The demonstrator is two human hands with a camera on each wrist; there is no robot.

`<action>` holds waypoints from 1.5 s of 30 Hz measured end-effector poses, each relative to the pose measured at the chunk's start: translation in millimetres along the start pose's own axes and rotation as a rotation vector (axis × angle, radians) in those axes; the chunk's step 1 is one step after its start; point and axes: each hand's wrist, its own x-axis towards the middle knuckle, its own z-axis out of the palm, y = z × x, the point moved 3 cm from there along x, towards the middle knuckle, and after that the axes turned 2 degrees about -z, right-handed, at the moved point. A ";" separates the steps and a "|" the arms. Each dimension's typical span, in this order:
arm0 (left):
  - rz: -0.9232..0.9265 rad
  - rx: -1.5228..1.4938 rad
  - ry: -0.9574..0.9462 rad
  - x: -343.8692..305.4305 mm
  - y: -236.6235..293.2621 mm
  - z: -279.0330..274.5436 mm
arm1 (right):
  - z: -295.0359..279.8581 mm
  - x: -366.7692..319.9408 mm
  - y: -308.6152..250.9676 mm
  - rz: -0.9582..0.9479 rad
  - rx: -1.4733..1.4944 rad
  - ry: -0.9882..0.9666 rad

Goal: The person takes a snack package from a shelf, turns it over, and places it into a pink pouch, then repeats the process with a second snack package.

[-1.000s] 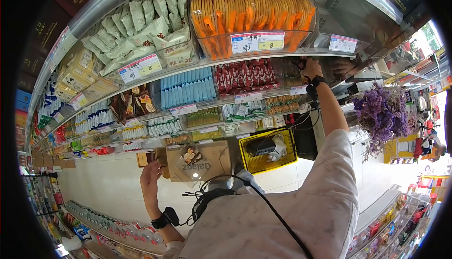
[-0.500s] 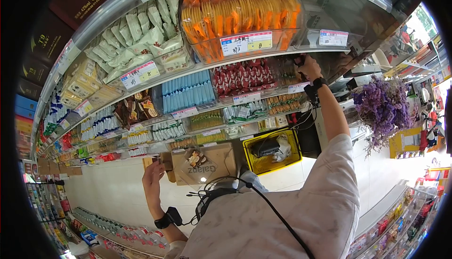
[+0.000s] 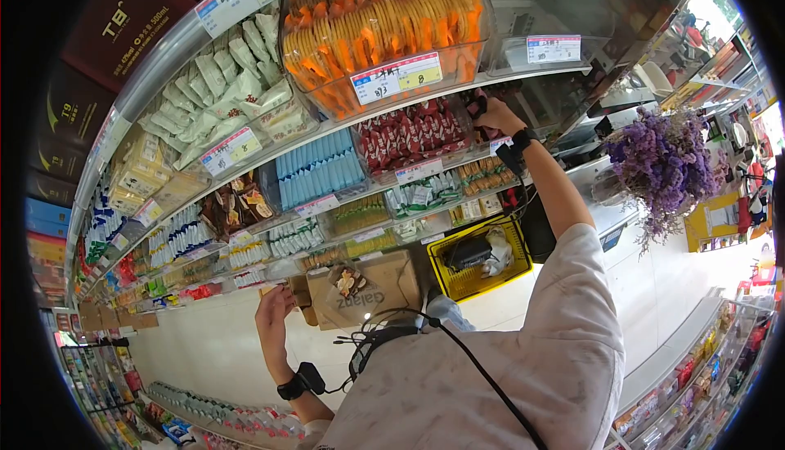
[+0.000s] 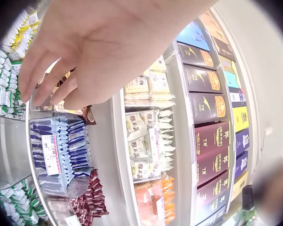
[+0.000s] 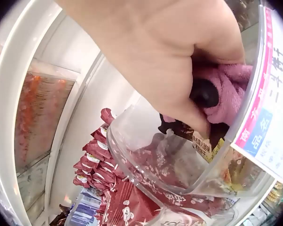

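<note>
In the head view my right hand [image 3: 500,116] reaches into a clear bin just right of the red packets [image 3: 413,136]. The right wrist view shows this hand [image 5: 165,52] gripping a bunched pink cloth [image 5: 231,87] with a black rounded part, low inside the clear bin [image 5: 153,172]. Its fingertips are partly hidden by the cloth and bin. Dark and yellow packets lie below it. My left hand [image 3: 275,319] hangs in the air over the floor, fingers loosely bent and holding nothing. In the left wrist view that hand [image 4: 101,44] appears in front of the shelves.
Orange-wrapped biscuits [image 3: 384,29] fill the bin above. A yellow basket [image 3: 459,291] with a black item and a plastic bag stands on the floor beside a cardboard box [image 3: 392,282]. Purple dried flowers [image 3: 664,160] are at the right, and cables hang by my right wrist.
The head view has swung, shifting the upper shelf leftward. My right hand now appears closer to the red packets. My left hand remains raised and empty.
</note>
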 end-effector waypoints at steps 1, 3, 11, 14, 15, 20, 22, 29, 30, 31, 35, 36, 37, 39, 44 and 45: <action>-0.001 -0.003 -0.001 -0.4 -1.8 -0.8 | 1.3 3.8 3.3 0.000 -0.030 0.026; 0.000 -0.011 0.001 -1.1 -4.1 -2.8 | 11.9 12.3 12.1 -0.048 -0.158 0.155; 0.009 -0.019 0.024 -4.7 -0.6 -3.1 | 15.2 -19.6 -20.2 -0.007 -0.164 0.172; -0.006 -0.010 0.023 -4.7 -5.9 -0.9 | 22.9 -11.2 -15.6 0.012 -0.196 0.167; -0.012 -0.006 0.021 -3.4 -6.3 -0.6 | 29.0 -7.0 -11.3 0.009 -0.205 0.180; 0.000 -0.006 0.020 -6.8 1.9 3.6 | 34.8 0.1 -6.9 0.044 -0.212 0.163; 0.014 0.003 0.029 -5.1 6.4 1.4 | 7.4 -28.8 -28.4 0.084 -0.123 0.221; 0.058 -0.062 0.018 -21.5 31.9 3.1 | -33.7 -123.0 -64.9 -0.342 0.391 0.639; 0.054 -0.077 0.009 -23.3 34.4 5.1 | -30.2 -143.5 -78.1 -0.360 0.513 0.494; 0.068 -0.114 -0.015 -22.7 33.3 8.9 | -25.3 -161.7 -92.8 -0.376 0.628 0.333; 0.087 -0.181 -0.159 -14.2 43.5 42.2 | 22.1 -235.2 -196.8 -0.481 0.731 -0.042; 0.104 -0.168 -0.209 -18.4 57.6 48.4 | 33.8 -252.0 -225.4 -0.517 0.742 -0.150; 0.159 -0.231 -0.211 -18.5 62.1 56.8 | 49.3 -264.3 -248.2 -0.555 0.752 -0.256; 0.211 -0.265 -0.207 -23.3 81.1 64.2 | 78.8 -279.4 -277.3 -0.548 0.714 -0.452; 0.322 -0.428 -0.127 -18.0 77.0 43.9 | 103.5 -313.2 -340.8 -0.627 0.864 -0.555; 0.318 -0.428 -0.072 -17.5 72.0 36.0 | 105.8 -316.7 -346.9 -0.600 0.865 -0.555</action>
